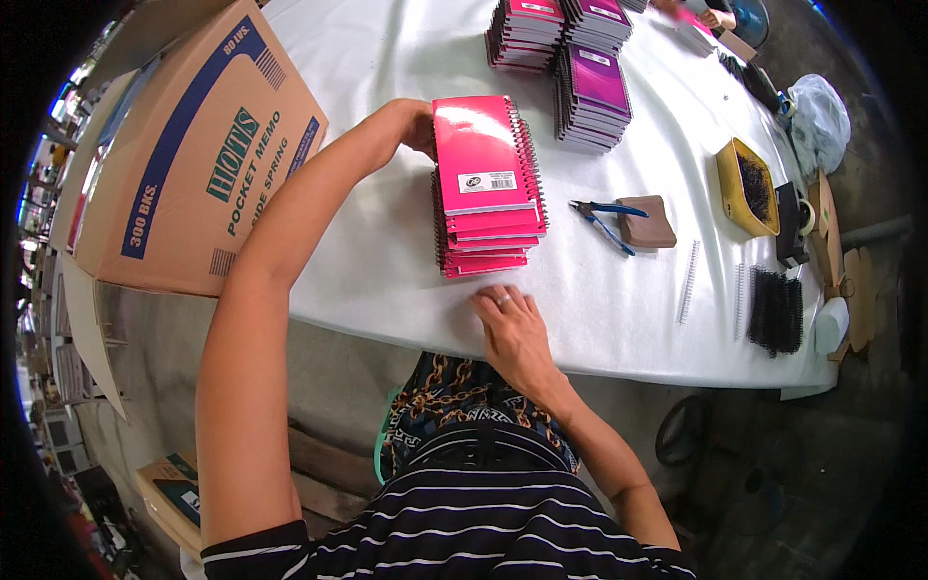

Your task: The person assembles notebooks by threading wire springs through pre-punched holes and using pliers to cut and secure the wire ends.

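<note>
A tall stack of pink spiral notebooks (474,145) stands in front of me on the white-covered table. Its layers are uneven, and the wire coils run along both sides. My left hand (418,128) is against the far left side of the stack, its fingers hidden behind the notebooks. My right hand (512,333), with a ring on one finger, rests at the table's near edge just below the stack. Its fingers are loosely bent on the cloth and hold nothing visible.
A large cardboard box (193,164) stands at left. Purple notebooks (594,82) are stacked behind. Blue-handled pliers (609,217) lean on a brown block (650,224). Right are a yellow tub (730,193), loose coils (689,280) and black coils (775,311). A person's hand (713,17) shows far off.
</note>
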